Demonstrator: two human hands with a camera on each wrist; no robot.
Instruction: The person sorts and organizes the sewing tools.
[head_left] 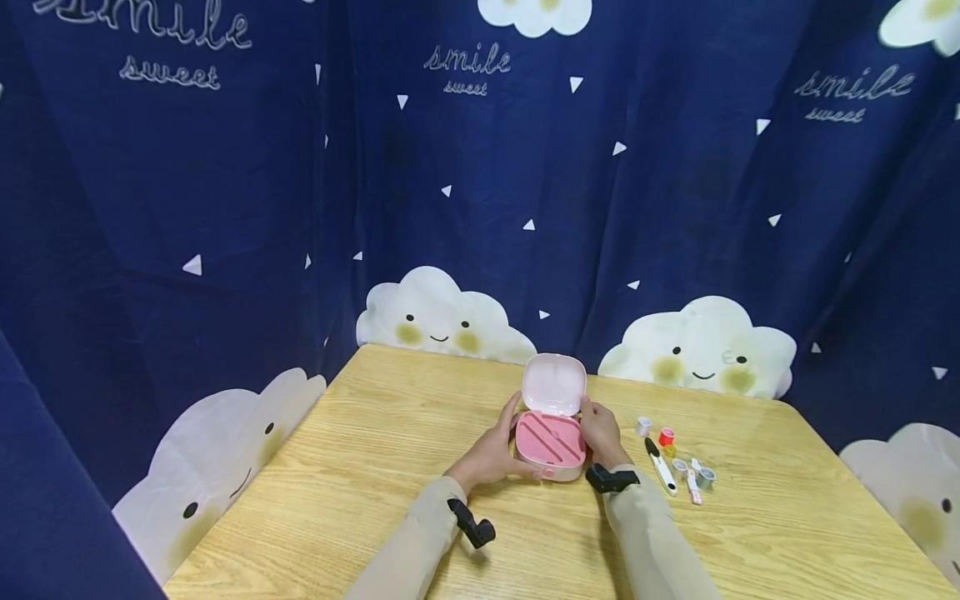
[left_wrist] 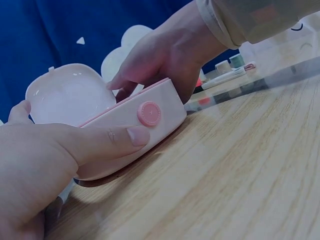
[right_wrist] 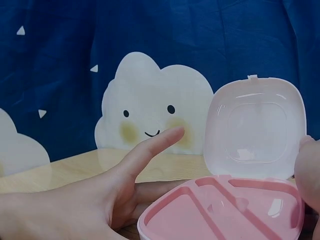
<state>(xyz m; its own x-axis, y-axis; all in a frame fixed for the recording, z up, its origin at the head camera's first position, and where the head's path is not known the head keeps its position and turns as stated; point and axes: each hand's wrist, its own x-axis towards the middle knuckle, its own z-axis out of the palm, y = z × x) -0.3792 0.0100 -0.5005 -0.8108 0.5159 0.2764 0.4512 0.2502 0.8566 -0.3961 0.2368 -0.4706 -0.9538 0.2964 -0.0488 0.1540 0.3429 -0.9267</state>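
Observation:
Between both hands stands a small pink storage box [head_left: 551, 467] on the table. Its pale lid [head_left: 555, 385] is raised upright at the back. Inside sits a pink divided tray [right_wrist: 245, 207] with slanted compartments and nothing seen in them. My left hand [head_left: 491, 452] grips the box's left side, the thumb lying across the front beside a round pink button [left_wrist: 149, 113]. On the opposite side my right hand [head_left: 602, 432] holds the box near the lid's hinge, its thumb by the lid's edge. Most of the right fingers are hidden.
Right of the box lie several small things: a red spool [head_left: 667, 436], a grey spool [head_left: 705, 478], a white spool [head_left: 643, 426], a black-and-white slim tool [head_left: 661, 467] and a pink-patterned white piece [head_left: 693, 487]. A blue curtain [head_left: 480, 183] hangs behind the wooden table [head_left: 420, 392].

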